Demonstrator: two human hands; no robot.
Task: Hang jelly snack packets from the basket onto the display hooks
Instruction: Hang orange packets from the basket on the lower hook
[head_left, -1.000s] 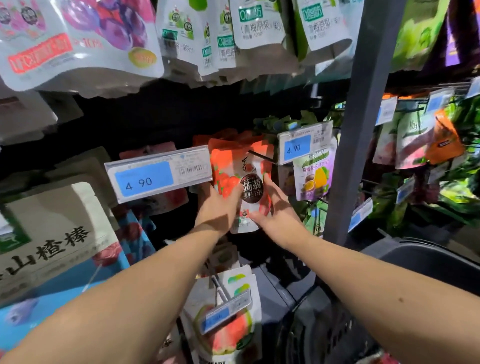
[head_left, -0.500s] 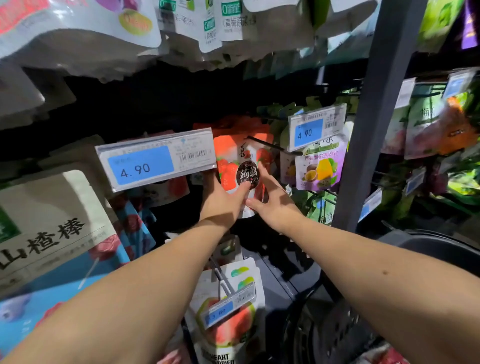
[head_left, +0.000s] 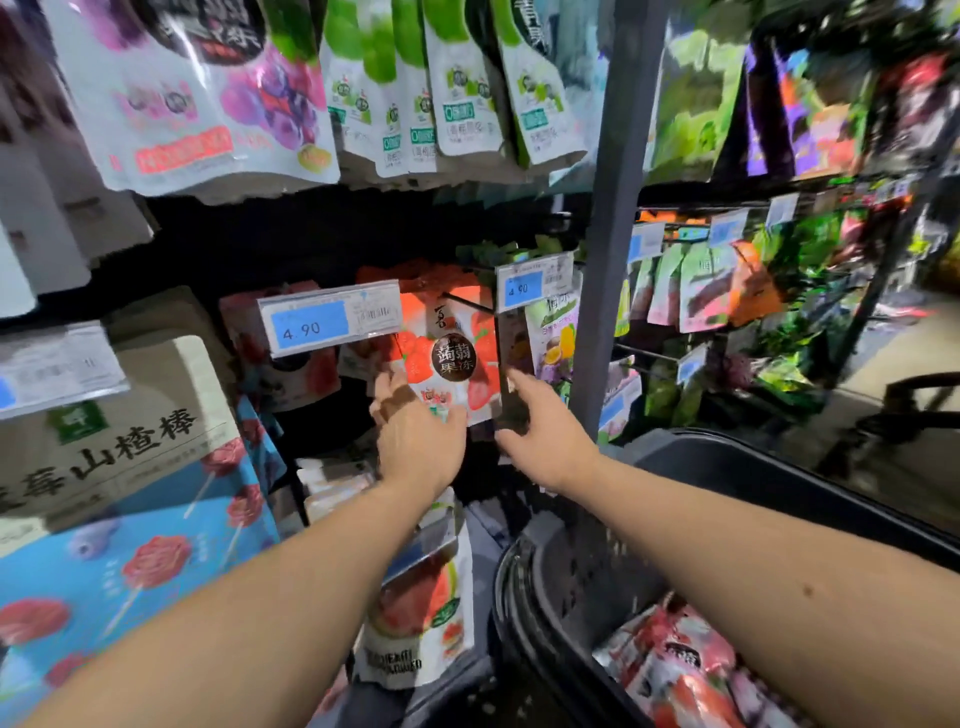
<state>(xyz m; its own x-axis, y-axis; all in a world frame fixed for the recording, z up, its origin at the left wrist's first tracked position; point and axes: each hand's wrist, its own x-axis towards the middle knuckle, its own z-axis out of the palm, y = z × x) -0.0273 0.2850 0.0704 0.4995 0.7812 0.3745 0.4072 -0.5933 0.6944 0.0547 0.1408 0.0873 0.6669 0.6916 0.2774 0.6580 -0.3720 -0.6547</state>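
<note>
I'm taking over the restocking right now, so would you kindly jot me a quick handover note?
Left hand: open, at the lower edge of the red strawberry jelly packet; whether it touches is unclear.
Right hand: open, empty, just right of that packet.
The packet hangs on its hook between the two 4.90 price tags, so that one appears done.
The black basket at lower right holds more red packets.
Left to do: take the next one from the basket and hang it.

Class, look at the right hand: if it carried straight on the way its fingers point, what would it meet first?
Probably the right edge of the hanging red-and-white strawberry jelly packet, just beyond the right hand; depth is unclear.
</note>
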